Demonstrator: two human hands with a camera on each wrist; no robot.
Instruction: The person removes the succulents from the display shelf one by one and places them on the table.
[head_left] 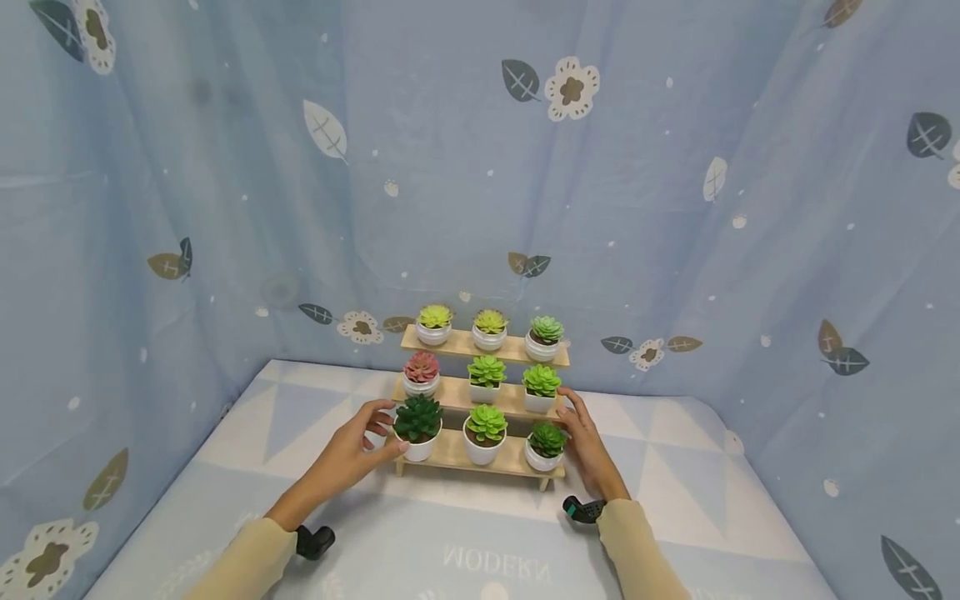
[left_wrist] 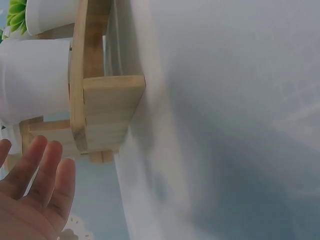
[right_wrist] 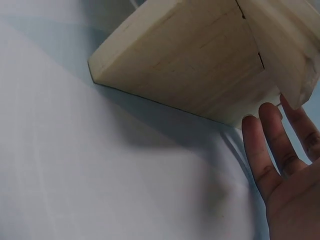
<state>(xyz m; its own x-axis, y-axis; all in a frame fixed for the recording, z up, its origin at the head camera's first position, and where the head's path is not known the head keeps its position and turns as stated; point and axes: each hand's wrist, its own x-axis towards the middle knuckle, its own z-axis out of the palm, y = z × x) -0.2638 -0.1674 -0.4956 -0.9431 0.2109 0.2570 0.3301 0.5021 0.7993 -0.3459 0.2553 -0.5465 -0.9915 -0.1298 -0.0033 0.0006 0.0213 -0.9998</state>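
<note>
A three-tier wooden stand (head_left: pixel 453 450) carries rows of small potted succulents. My left hand (head_left: pixel 352 446) is at its left side, fingers spread around the dark green succulent (head_left: pixel 418 421) in a white pot on the lowest tier. In the left wrist view the fingers (left_wrist: pixel 52 172) are extended beside the stand's end. On the opposite side, my right hand (head_left: pixel 587 442) reaches along the stand's right edge, near the small dark green succulent (head_left: pixel 547 442). The right wrist view has its fingertips (right_wrist: pixel 270 111) right at the wooden end board (right_wrist: pixel 185 65).
Behind the stand hangs a blue curtain (head_left: pixel 450 208) with leaf and flower prints, which also covers both sides. The stand rests on a table with a pale patterned cloth (head_left: pixel 420 542). A red succulent (head_left: pixel 422 368) and several green ones fill the tiers.
</note>
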